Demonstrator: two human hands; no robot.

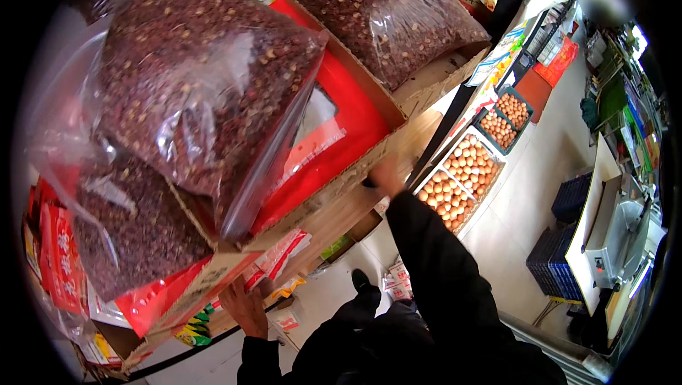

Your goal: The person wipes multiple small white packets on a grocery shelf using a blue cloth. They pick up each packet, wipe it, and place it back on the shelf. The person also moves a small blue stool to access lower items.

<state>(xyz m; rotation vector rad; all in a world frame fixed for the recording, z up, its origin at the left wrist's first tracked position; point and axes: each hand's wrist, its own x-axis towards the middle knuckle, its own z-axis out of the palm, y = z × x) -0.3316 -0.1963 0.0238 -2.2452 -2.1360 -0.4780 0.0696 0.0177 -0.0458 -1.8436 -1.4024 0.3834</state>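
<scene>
A large clear plastic bag of dried reddish husks, apparently Sichuan peppercorns [202, 81], lies across open cardboard boxes in front of me. Under it a red plastic package [341, 156] fills a cardboard box [341, 169]. My left hand [245, 305] is at the box's lower front edge, beside red-and-white packets [282, 254]; its fingertips are partly hidden. Blurred, my right hand [388, 178] is at the front of the wooden shelf [341, 214], close to the box wall. Something dark shows at its fingers, too blurred to name.
A second bag of husks [383, 22] sits in a box behind. To the right, egg crates [469, 172] stand beside the shelving. A metal machine [613, 236] rests on a table above dark blue plastic crates [554, 262]. Small packets [397, 281] are near my feet.
</scene>
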